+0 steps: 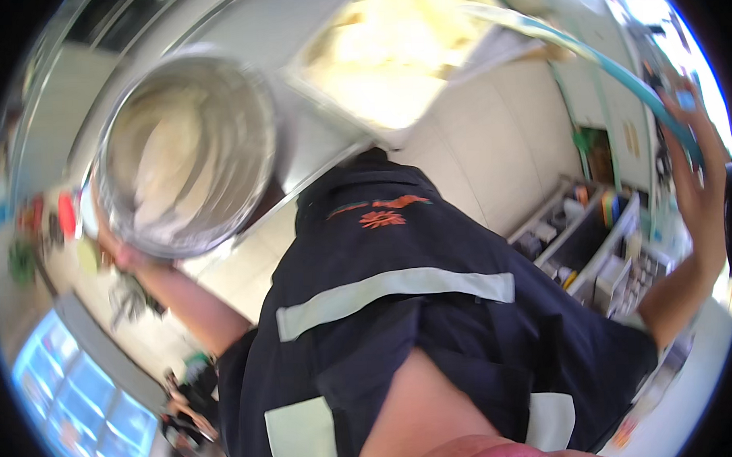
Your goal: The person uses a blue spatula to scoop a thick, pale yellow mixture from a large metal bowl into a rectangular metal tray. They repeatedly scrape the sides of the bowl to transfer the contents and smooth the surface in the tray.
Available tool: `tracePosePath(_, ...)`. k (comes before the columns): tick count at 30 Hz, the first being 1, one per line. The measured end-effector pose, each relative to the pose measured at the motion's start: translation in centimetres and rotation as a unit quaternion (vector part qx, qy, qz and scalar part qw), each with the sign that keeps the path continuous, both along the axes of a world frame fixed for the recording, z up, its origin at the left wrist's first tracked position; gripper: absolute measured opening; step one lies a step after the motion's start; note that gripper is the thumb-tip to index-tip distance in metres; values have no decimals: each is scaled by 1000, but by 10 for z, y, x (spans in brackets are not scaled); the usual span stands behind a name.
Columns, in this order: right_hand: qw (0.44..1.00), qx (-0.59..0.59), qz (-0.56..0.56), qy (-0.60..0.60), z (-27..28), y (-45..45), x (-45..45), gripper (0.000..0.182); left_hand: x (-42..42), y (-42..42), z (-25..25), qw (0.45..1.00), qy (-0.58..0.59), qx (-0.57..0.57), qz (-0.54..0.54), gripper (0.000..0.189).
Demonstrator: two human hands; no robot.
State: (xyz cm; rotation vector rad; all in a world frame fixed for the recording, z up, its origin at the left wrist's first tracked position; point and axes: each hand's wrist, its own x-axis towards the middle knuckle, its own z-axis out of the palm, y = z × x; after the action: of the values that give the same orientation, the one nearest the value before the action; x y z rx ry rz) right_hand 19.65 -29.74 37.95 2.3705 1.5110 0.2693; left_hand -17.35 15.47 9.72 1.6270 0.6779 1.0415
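Note:
My left hand [119, 252] grips the lower left side of a round stainless-steel pot [260, 141], its fingers partly hidden behind the wall. The pot is tipped so its mouth faces me, and a pale, blurred residue [170, 157] coats its inside. Up at the right, my right hand [699, 150] is closed around the blue handle of a long utensil [627, 77]. Its whitish end reaches over a rectangular tray [325, 106] filled with a pale yellow, overexposed mass [390, 58]. I cannot tell whether the utensil touches that mass.
A metal worktop [321, 148] runs under the tray and beside the pot. Open drawers [572, 251] with various small items stand at right, over a tiled floor [489, 127]. White cabinets [622, 123] rise behind them. A bright window [82, 401] shows at lower left.

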Motion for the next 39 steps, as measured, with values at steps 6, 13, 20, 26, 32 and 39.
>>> tracePosePath(6, 964, 119, 31, 236, -85, 81, -95, 34, 20, -22, 24, 998, -3, 48, -37, 139)
tracePosePath(13, 960, 218, 165, 66, -253, 227, -156, 31, 14, -1, 15, 990, 12, 85, -109, 106)
tracePosePath(20, 977, 178, 109, -51, -269, 283, -168, 36, 9, -19, 24, 997, 54, 8, -59, 90)
tracePosePath(26, 950, 275, 139, -60, -287, 298, -163, 36, 6, -3, 21, 979, 74, 139, -128, 86)
tracePosePath(32, 921, 347, 169, -57, -306, 305, -161, 20, 4, -3, 15, 975, 48, 157, -147, 84)
tracePosePath(39, 891, 430, 139, 46, -310, 311, -168, 17, 0, -7, 12, 973, 53, 180, -132, 86)
